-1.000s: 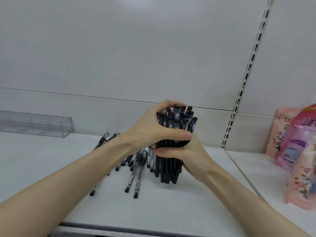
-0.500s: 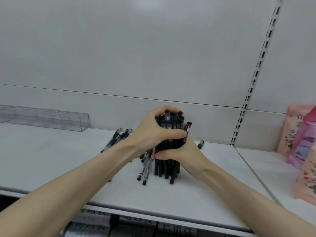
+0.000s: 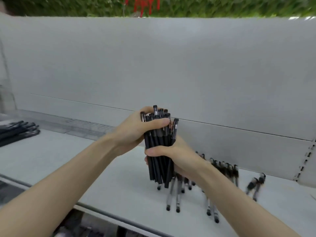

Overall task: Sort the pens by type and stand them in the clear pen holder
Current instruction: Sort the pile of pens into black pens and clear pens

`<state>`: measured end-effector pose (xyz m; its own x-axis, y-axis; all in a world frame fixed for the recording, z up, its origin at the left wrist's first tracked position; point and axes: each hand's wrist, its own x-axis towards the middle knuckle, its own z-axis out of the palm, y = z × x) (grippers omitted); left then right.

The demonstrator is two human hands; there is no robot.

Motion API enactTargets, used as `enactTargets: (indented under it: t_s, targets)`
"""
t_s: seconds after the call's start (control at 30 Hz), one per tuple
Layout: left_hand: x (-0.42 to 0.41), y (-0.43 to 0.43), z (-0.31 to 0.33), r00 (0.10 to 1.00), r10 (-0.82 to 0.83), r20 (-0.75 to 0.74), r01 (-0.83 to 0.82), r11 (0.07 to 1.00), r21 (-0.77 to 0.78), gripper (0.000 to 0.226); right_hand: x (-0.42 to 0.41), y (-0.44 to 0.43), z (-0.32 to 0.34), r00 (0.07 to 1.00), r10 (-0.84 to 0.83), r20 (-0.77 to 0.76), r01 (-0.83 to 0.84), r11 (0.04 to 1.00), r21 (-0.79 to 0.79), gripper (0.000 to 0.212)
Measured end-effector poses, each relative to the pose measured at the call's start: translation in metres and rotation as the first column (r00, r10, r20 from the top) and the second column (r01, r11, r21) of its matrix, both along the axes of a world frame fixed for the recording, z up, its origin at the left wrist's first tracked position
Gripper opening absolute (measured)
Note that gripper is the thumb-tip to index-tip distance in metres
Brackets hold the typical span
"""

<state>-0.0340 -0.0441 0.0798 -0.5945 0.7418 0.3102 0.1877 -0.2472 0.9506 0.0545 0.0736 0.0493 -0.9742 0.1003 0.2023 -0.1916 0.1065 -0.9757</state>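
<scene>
Both hands hold one big bundle of black pens (image 3: 158, 147) standing straight up above the middle of the white shelf (image 3: 51, 159). The left hand (image 3: 135, 130) is wrapped tight around the top part of the bundle, with its thumb lying across the front just under the pen caps. The right hand (image 3: 172, 154) is wrapped tight around the lower part, thumb across the front too. The bottom ends of the black pens stick out under the right hand and hang just above the shelf.

Behind and under the bundle, loose clear pens with black caps (image 3: 177, 195) lie spread on the shelf, toward the front edge and over to the right. A few more pens (image 3: 255, 183) lie apart near the right end, and they look blurry.

The clear pen holder (image 3: 80, 125) is long and low. It sits at the back of the shelf, against the grey back wall (image 3: 153, 65), to the left of the hands. Some dark pens (image 3: 18, 132) lie in a flat row at the far left edge of the shelf.

Green leaves and something red (image 3: 142, 4) show over the top of the wall
</scene>
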Motion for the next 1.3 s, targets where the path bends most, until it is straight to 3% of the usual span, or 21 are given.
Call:
enactTargets:
  t_s: [0.1, 0.2, 0.43, 0.57, 0.73, 0.93, 1.07, 1.13, 1.2, 1.3]
  targets:
    - [-0.034, -0.063, -0.009, 0.984, 0.180, 0.003, -0.180, 0.983, 0.043, 0.055, -0.046, -0.061, -0.005, 0.998, 0.067, -0.007, -0.067, 0.997, -0.046, 0.019]
    - [-0.072, -0.133, -0.018, 0.979, 0.203, -0.006, -0.203, 0.978, 0.041, 0.036, -0.092, -0.128, -0.016, 0.992, 0.124, -0.006, -0.124, 0.989, -0.075, 0.018]
    - [-0.166, -0.266, -0.035, 0.965, 0.262, -0.028, -0.263, 0.961, -0.087, 0.038, -0.197, -0.255, -0.032, 0.985, 0.170, -0.005, -0.170, 0.979, -0.114, 0.019]
    - [-0.225, -0.317, -0.043, 0.955, 0.265, -0.131, -0.287, 0.938, -0.192, 0.023, -0.258, -0.297, -0.031, 0.989, 0.145, -0.020, -0.146, 0.983, -0.110, 0.024]
    - [-0.306, -0.352, -0.040, 0.902, 0.221, -0.372, -0.337, 0.898, -0.282, 0.016, -0.337, -0.334, -0.037, 0.992, 0.126, 0.007, -0.125, 0.990, -0.071, 0.026]
    - [-0.399, -0.376, -0.043, 0.880, 0.111, -0.462, -0.318, 0.861, -0.397, 0.030, -0.418, -0.363, -0.044, 0.990, 0.136, -0.047, -0.137, 0.990, -0.029, 0.016]
    - [-0.448, -0.391, -0.049, 0.873, 0.023, -0.488, -0.259, 0.869, -0.421, 0.041, -0.454, -0.375, -0.053, 0.997, 0.055, 0.058, -0.059, 0.997, 0.056, 0.024]
    - [-0.463, -0.394, -0.054, 0.853, -0.001, -0.522, -0.234, 0.894, -0.383, 0.033, -0.467, -0.380, -0.058, 0.982, -0.162, 0.095, 0.136, 0.964, 0.229, 0.038]
    - [-0.475, -0.395, -0.063, 0.838, -0.046, -0.544, -0.190, 0.909, -0.371, 0.027, -0.472, -0.383, -0.061, 0.927, -0.369, 0.075, 0.287, 0.820, 0.495, 0.050]
    - [-0.494, -0.393, -0.081, 0.784, -0.039, -0.620, -0.292, 0.858, -0.423, 0.026, -0.474, -0.387, -0.062, 0.860, -0.509, 0.043, 0.362, 0.666, 0.652, 0.056]
